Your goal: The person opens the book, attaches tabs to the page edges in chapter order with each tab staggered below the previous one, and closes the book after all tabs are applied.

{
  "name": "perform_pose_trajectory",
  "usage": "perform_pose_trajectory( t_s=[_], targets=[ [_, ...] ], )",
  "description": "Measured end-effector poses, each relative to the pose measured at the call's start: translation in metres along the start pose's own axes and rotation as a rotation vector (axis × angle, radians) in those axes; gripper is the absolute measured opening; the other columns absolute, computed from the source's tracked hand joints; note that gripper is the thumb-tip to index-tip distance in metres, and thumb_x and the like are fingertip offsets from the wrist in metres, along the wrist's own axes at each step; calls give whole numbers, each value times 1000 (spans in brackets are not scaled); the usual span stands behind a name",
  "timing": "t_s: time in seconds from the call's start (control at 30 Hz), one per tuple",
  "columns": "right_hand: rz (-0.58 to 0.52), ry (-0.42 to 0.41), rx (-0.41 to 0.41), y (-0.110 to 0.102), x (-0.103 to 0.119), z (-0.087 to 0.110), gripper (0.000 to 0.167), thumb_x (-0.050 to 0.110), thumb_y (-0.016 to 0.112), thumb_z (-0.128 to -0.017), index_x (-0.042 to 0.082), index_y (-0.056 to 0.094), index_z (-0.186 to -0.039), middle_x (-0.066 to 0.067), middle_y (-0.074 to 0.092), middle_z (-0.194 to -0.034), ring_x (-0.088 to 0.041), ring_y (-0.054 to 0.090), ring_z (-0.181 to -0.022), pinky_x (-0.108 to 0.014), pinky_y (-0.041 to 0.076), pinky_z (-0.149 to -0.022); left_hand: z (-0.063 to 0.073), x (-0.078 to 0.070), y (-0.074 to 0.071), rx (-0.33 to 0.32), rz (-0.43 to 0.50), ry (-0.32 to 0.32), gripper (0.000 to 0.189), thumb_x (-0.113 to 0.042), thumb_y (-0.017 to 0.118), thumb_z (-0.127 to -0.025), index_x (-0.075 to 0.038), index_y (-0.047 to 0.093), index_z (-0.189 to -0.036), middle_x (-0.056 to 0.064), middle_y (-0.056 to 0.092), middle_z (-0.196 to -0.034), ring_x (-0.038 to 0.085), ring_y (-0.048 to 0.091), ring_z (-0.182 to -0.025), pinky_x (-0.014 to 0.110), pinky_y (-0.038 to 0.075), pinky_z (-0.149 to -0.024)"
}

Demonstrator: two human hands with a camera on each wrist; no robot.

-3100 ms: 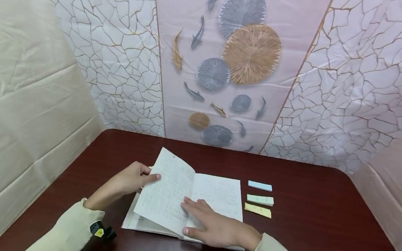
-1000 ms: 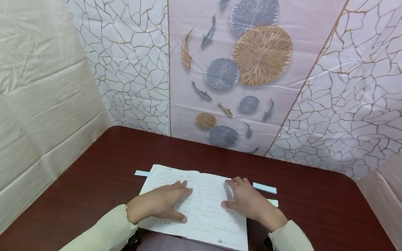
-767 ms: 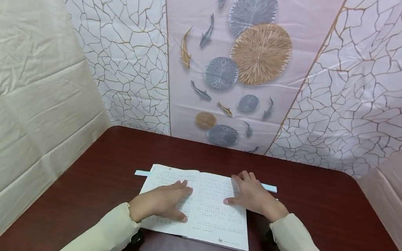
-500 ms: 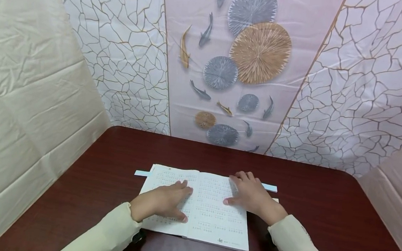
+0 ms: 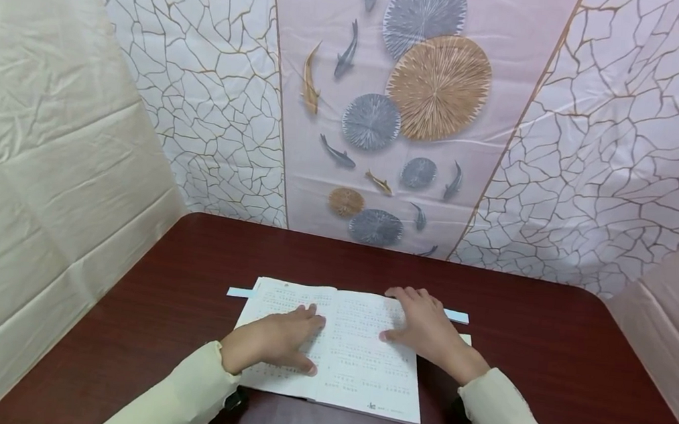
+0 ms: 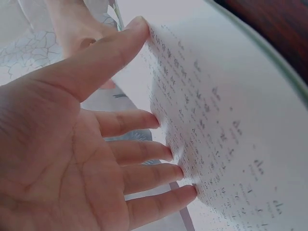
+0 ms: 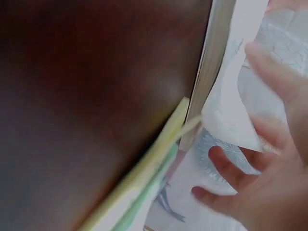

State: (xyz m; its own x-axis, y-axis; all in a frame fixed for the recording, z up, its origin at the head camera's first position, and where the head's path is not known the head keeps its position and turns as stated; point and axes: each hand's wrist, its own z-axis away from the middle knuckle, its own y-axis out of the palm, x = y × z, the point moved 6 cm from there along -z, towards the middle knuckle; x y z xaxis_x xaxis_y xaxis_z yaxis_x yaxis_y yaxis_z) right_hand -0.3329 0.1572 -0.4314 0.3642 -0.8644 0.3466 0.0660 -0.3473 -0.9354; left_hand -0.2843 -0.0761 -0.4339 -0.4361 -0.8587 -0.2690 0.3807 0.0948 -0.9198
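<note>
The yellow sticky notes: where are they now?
In the right wrist view, the yellow sticky notes lie low, left of centre, beside the green sticky notes and close to the open book; the head view does not show them.

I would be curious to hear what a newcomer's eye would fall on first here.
Probably the open book, bright white on the dark table, with the left hand spread over its left page and the right hand at the upper outer corner of the right page. Next, the big brown disc on the backdrop behind the table, then the blue strip jutting past the book's left edge.
</note>
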Motion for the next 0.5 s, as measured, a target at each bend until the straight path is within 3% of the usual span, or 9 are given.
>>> perform_pose_trajectory(
  t_s=[0.1,0.17,0.23,0.33,0.4,0.5],
  targets=[
    [-249,54,-61,-9,-5,2,64,29,79,-98,5,52,-150,-21,62,-141,-40,61,-125,-57,51,-99,-1,-1,0,-3,-6,8,89,-43,86,-88,-7,45,-159,21,33,-169,35,34,-156,51,36,-121],
    [-439,88,-60,-13,-8,4,57,32,66,-107,2,49,-152,-21,63,-137,-33,66,-116,-48,55,-93,-2,-2,0,-3,-11,12,90,-44,86,-89,-7,45,-159,21,32,-169,35,33,-156,50,36,-121],
    [-662,120,11,-13,-9,6,55,39,48,-114,0,49,-151,-22,65,-129,-29,68,-106,-43,56,-86,-2,-2,1,0,-14,14,90,-45,85,-89,-7,44,-160,21,32,-169,35,33,-156,50,36,-122],
    [-936,167,188,-5,-7,12,67,49,28,-116,-5,44,-153,-19,67,-128,-23,70,-109,-39,57,-90,-1,-2,0,3,-14,10,90,-45,85,-89,-7,44,-159,22,32,-169,35,33,-156,50,36,-122],
    [-1081,206,285,2,-4,18,73,54,22,-115,-3,42,-155,-14,69,-122,-20,71,-106,-37,58,-87,-1,-2,-1,5,-10,9,90,-44,85,-89,-7,44,-159,22,32,-169,36,33,-156,50,36,-122],
    [-1279,241,324,10,2,26,84,66,19,-109,1,30,-162,-2,69,-122,-12,69,-108,-32,56,-88,-1,-2,-1,-1,-3,20,88,-43,85,-89,-6,45,-158,23,33,-168,36,33,-156,50,36,-122]
  ],
)
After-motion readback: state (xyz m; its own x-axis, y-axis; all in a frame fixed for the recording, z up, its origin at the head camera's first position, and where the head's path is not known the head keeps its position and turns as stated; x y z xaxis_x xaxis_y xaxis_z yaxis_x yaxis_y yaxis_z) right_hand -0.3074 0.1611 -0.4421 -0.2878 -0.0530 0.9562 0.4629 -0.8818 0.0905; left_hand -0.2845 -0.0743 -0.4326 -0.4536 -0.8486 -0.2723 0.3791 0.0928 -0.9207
